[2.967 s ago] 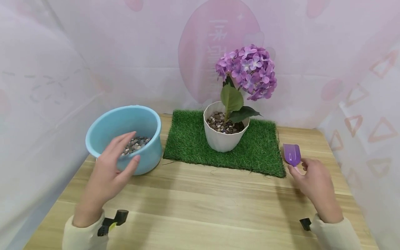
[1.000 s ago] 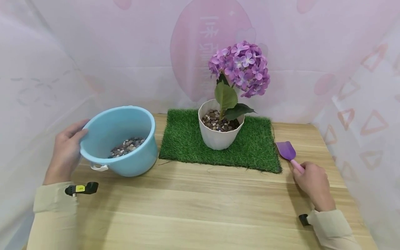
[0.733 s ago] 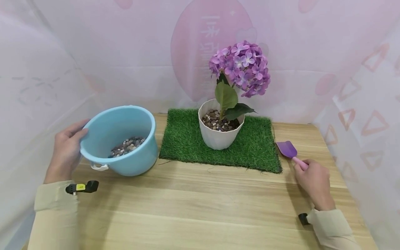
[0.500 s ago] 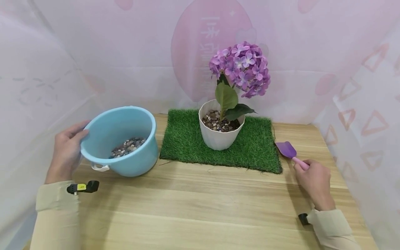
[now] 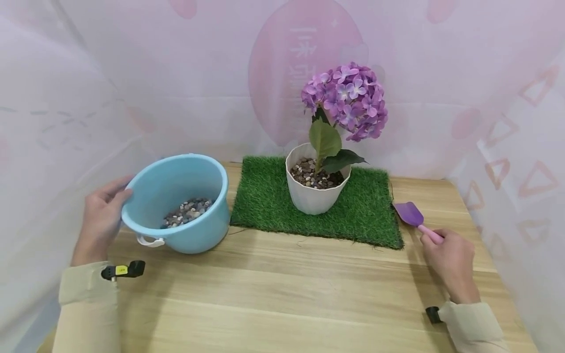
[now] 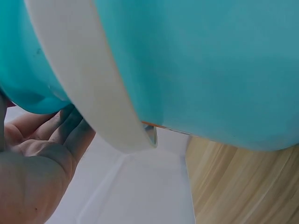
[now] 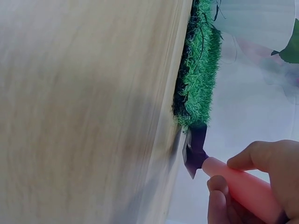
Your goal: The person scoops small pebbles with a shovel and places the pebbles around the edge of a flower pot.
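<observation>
My left hand (image 5: 99, 215) holds the left rim of a light blue bucket (image 5: 198, 230), thumb over the edge and fingers on the outer side. In the left wrist view, the fingers (image 6: 65, 133) show behind the rim, beside the bucket's white handle (image 6: 88, 74). Small pebbles (image 5: 190, 212) lie in the bottom of the bucket, which leans a little. At the right, my right hand (image 5: 452, 260) grips the pink handle of a small shovel (image 5: 410, 214). Its purple blade points away, close to the corner of the grass mat; the right wrist view shows thumb and fingers around the handle (image 7: 238, 186).
A green artificial grass mat (image 5: 262, 196) lies at the back of the wooden table (image 5: 282, 294). On it stands a white pot (image 5: 313, 198) with pebbles and a purple hydrangea (image 5: 348, 103). Printed white cloth (image 5: 198, 113) encloses the back and sides.
Since three seconds ago, my left hand has gone from over the bucket's front to its left rim. My right hand has taken the shovel's handle and turned the blade leftward. Recently only the view shifts slightly.
</observation>
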The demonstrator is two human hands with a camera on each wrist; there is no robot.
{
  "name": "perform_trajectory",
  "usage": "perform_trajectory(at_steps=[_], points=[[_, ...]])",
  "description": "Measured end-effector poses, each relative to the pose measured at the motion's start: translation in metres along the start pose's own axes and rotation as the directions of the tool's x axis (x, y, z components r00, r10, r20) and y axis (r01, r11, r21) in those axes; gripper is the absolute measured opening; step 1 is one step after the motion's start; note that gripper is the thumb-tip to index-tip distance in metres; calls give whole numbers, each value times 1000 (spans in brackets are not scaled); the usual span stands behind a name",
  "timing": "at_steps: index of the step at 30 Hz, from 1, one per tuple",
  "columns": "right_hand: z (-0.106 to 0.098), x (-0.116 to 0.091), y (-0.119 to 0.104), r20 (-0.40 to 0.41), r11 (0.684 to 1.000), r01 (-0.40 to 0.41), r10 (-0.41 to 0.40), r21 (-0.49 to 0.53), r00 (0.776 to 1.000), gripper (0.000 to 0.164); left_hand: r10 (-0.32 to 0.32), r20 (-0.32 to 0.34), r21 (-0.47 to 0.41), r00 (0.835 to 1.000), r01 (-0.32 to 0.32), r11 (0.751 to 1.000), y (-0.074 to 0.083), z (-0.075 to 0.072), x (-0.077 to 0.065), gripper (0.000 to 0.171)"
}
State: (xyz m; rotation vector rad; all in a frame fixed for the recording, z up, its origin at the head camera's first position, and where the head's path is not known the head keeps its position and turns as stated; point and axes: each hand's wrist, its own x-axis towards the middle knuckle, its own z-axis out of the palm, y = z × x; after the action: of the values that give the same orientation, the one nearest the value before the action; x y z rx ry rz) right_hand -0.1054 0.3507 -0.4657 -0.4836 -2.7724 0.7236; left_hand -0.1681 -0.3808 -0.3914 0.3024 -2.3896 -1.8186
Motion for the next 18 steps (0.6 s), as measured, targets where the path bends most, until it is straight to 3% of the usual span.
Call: perform_trajectory(at_steps=[8,18], points=[[-2,-1,0,6,1000,-1,1,2,1000,34,45,-12,213,999,-41,976,-3,7,-7,55],[-3,-2,-3,22,1000,-13,13,4,1000,34,152,17,137,988,-153,979,-5,10,-15,48]])
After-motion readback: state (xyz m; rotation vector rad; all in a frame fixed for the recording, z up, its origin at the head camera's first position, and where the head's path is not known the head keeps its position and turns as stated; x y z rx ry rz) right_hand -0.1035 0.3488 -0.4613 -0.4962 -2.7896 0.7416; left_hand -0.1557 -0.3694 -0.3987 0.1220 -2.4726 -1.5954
